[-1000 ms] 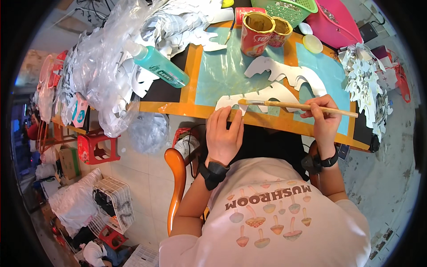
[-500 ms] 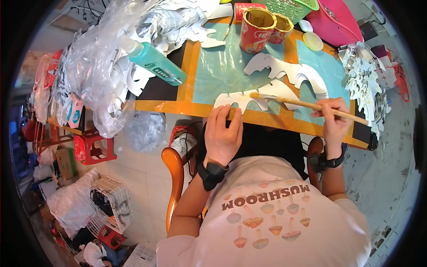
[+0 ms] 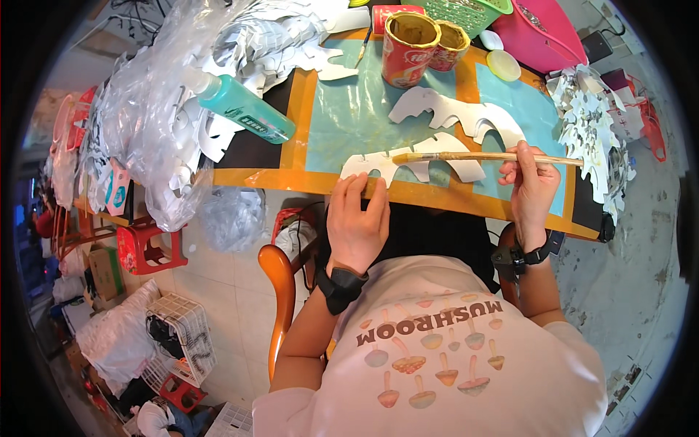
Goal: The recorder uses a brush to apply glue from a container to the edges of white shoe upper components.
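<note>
My right hand (image 3: 535, 182) is closed round the wooden handle of a paintbrush (image 3: 477, 156), held nearly level. Its bristle end rests on a white cut-out piece (image 3: 375, 162) with a scalloped edge, which lies along the near edge of the table. The fingers of my left hand (image 3: 358, 222) are stretched out, their tips on the near left end of that piece; its thumb is hard to see. Farther back lies a second white cut-out piece (image 3: 455, 114), curved and scalloped.
Behind the pieces stand two red cans (image 3: 409, 54) (image 3: 450, 49) with yellowish, crusted rims. A teal bottle (image 3: 247, 109) lies beside plastic-wrapped white cut-outs (image 3: 156, 109) at left. A pink basket (image 3: 546, 40) and a green basket (image 3: 466, 14) stand back right. More cut-outs (image 3: 582, 109) pile at the right edge.
The brush has swung more level, and its bristles sit at much the same part of the white piece. My right hand's grip has turned slightly. The whole view has shifted a little.
</note>
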Demonstrator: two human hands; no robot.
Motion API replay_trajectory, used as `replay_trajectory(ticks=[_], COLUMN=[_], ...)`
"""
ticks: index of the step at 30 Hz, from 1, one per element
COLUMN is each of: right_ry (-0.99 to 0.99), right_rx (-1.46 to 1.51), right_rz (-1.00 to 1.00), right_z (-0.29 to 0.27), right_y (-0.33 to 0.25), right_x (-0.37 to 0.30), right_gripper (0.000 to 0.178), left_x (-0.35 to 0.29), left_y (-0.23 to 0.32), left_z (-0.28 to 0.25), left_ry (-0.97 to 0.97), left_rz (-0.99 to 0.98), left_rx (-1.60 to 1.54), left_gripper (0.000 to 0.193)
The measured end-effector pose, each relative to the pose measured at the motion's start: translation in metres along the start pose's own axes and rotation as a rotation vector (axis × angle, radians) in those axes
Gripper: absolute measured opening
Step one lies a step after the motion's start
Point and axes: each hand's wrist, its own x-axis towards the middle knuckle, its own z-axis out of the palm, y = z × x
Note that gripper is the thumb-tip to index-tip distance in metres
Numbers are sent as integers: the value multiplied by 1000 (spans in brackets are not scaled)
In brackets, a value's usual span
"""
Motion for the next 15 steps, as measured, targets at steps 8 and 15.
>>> replay_trajectory(ticks=[8, 15], right_ry=[28, 109], right_rx=[-114, -213], right_rz=[-133, -201], right_z=[-16, -36], right_y=[-12, -23], right_x=[2, 4], right_gripper=[20, 20], left_x=[0, 2], left_y=[2, 15], left_z=[0, -2], left_ry=[-7, 16], left_rz=[-4, -92], left_rx=[16, 54], left_gripper=[24, 27])
